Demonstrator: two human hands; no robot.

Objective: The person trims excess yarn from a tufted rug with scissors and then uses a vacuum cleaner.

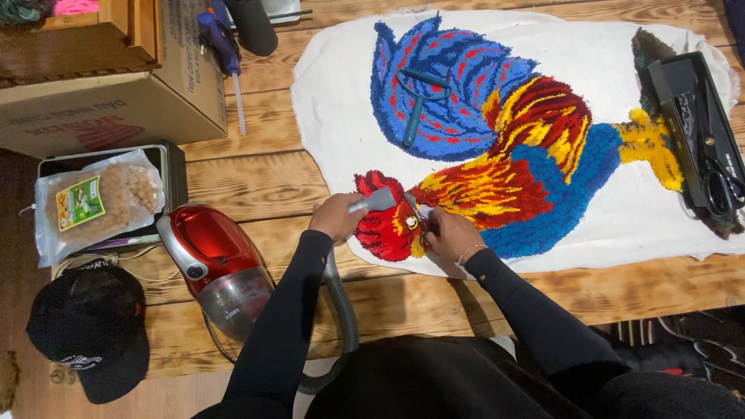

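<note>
Item: tufted rooster rug (497,147), red, yellow, orange and blue pile on white backing cloth, lying flat on the wooden plank counter (256,178). The rooster's red head sits at the near edge, between the two hands.

Left hand (335,217): fingers wrapped around the grey vacuum nozzle (374,202), its tip resting on the red pile of the head. A grey ribbed hose (341,306) runs from the nozzle down past the left forearm.

Right hand (448,233): fingers closed narrow on small scissors (414,209), blades touching the pile just beside the nozzle tip. A thin bracelet (469,250) circles the wrist; both arms wear black sleeves.

Nearby stock:
- Red handheld vacuum cleaner (217,264) with clear dust cup, on the counter left of the left arm.
- Teal lint tool (419,101) lying on the blue tail feathers, well apart from the hands.
- Black case (683,116) at the rug's right end, with large black shears (722,186) on it.
- Black cap (89,330) at the lower left.
- Clear bag of round beige snacks (97,203) on a dark flat device.
- Cardboard box (109,93) at upper left, a blue glue gun (219,43) beside it.
</note>
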